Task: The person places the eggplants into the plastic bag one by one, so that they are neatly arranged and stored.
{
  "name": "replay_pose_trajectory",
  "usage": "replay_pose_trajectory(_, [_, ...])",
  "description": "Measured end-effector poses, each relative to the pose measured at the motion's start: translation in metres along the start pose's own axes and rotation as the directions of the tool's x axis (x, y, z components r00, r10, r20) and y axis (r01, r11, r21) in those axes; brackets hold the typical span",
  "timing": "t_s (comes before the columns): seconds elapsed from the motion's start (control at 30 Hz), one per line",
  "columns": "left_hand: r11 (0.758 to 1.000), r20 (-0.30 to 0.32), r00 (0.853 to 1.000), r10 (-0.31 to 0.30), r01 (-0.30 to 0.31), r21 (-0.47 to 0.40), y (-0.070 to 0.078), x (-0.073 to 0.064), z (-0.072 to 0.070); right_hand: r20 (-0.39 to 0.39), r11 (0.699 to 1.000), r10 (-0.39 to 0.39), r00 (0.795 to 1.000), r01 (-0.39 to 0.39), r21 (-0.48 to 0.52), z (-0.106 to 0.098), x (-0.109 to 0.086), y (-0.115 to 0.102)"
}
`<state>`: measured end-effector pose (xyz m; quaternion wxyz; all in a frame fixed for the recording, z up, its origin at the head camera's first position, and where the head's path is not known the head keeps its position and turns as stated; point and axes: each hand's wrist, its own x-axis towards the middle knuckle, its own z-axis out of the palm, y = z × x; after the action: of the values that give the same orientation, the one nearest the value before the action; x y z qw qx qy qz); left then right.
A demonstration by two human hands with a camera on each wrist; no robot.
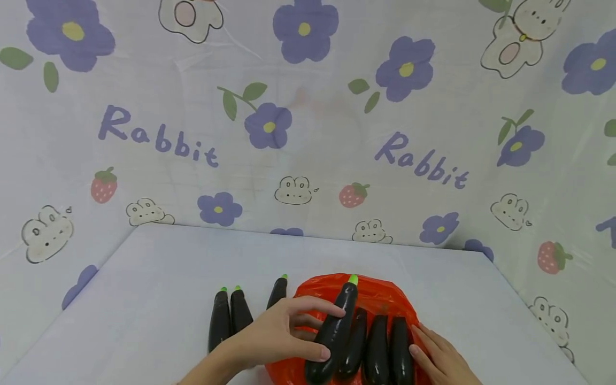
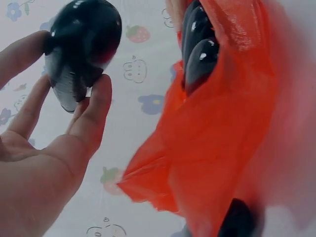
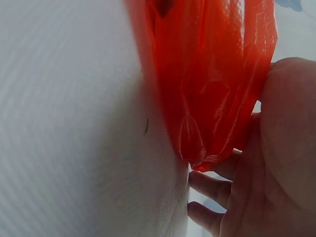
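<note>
My left hand (image 1: 276,331) grips a glossy black eggplant (image 1: 337,326) with a bright green stem end, tilted above the red plastic bag (image 1: 327,286). In the left wrist view, thumb and fingers hold this eggplant (image 2: 86,37) apart from the bag (image 2: 212,143). Three more eggplants (image 1: 377,350) lie side by side in the bag. My right hand (image 1: 445,355) holds the bag's right side, thumb at the edge beside the rightmost eggplant (image 1: 399,350). In the right wrist view, its fingers (image 3: 210,187) are partly behind the bag (image 3: 212,98).
Left of the bag, two eggplants (image 1: 220,321) lie together on the white table (image 1: 144,299), and another eggplant (image 1: 277,291) lies closer to the bag, partly hidden by my left hand. A rabbit-and-flower printed cloth (image 1: 308,160) hangs behind the table and along its sides.
</note>
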<state>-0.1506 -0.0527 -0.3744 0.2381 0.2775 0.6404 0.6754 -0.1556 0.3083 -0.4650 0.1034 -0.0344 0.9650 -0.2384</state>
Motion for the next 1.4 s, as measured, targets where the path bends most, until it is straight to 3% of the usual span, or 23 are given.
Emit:
replay_pose_trajectory(0.17, [0.992,-0.030,0.999,-0.016,0.019,0.122,-0.008,0.005,0.000,0.004,1.000,0.007,1.000,-0.007,0.004,0.001,0.000,-0.001])
replay_pose_trajectory(0.33, [0.972,-0.063,0.995,-0.083,0.095,0.216,-0.013,0.010,-0.001,-0.003,1.000,-0.011,1.000,0.011,0.000,0.001,0.001,0.000])
replay_pose_trajectory(0.47, [0.964,-0.041,0.990,-0.135,0.141,0.226,-0.016,0.012,-0.002,-0.009,1.000,-0.019,1.000,0.019,-0.008,0.001,0.002,0.002])
replay_pose_trajectory(0.9, [0.942,0.016,0.974,-0.224,0.212,0.258,-0.025,0.015,-0.010,-0.010,1.000,-0.009,1.000,0.009,-0.020,0.000,0.000,-0.001])
replay_pose_trajectory(1.13, [0.926,-0.022,0.975,-0.221,0.216,0.308,-0.029,0.027,-0.008,-0.009,1.000,-0.008,1.000,0.008,-0.023,-0.001,0.000,0.001])
replay_pose_trajectory(1.4, [0.959,-0.035,0.988,-0.151,0.155,0.235,-0.040,0.035,-0.005,-0.016,0.999,-0.039,0.999,0.039,-0.008,-0.001,-0.001,0.001])
